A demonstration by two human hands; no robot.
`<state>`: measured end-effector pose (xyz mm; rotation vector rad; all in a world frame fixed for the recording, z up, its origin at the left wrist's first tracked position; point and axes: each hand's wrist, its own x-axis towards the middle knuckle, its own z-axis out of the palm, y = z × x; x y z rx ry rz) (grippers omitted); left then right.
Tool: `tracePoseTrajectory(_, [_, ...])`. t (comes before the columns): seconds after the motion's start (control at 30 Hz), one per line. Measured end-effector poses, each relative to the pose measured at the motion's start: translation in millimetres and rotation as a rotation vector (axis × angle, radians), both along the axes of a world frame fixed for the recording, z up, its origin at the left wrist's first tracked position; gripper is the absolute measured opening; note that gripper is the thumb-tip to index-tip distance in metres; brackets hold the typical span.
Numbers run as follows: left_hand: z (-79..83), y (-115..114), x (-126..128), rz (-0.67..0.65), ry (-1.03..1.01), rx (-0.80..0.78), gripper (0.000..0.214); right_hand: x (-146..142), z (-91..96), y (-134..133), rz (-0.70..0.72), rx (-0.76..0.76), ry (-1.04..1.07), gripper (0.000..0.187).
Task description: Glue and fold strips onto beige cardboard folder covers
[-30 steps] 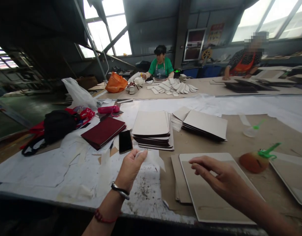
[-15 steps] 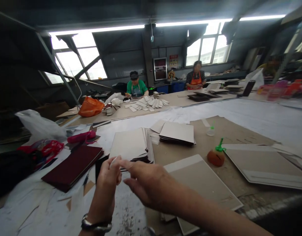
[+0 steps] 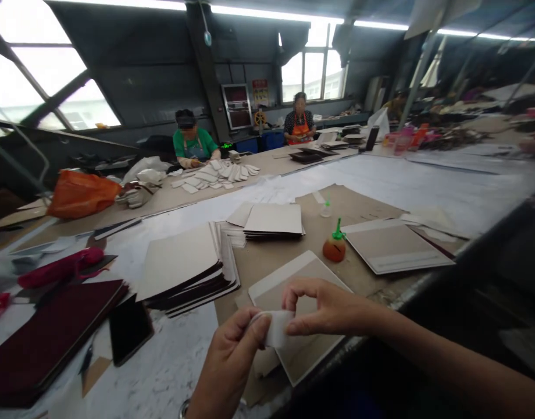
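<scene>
A small whitish strip, thin like paper or tape, stretches between my two hands. My left hand pinches its left end between thumb and fingers. At its right edge, my right hand is closed in a pinch of thumb and fingers. Both hands are above the near edge of a grey-beige board with a pale band along its far side. Beyond that board stands a squat orange-brown glue bottle with a green nozzle. Part of the board is hidden by my hands.
Stacked cream boards lie left of centre, with a smaller stack behind. A dark phone and maroon covers are at left. Another board lies right. Two people sit across the table; its edge runs along the lower right.
My view has swung right, so the table things appear farther left. My hands have come over the beige board, and the white strip now shows stretched between them.
</scene>
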<state>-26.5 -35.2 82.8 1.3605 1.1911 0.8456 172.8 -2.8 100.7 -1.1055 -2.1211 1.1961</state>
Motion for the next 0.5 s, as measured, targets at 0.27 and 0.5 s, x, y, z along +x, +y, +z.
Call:
tracePoseTrajectory(0.27, [-33.0,-35.7,27.2,-0.116,0.052,-0.238,0.041,45.6,-30.0,-50.5,-0.078,-0.474,-0.012,0.020])
tracePoseTrajectory(0.5, [-50.1,-64.1,41.0,-0.124,0.116,-0.272,0.037,72.8,-48.6,-69.7,-0.255,-0.265,-0.277,0.020])
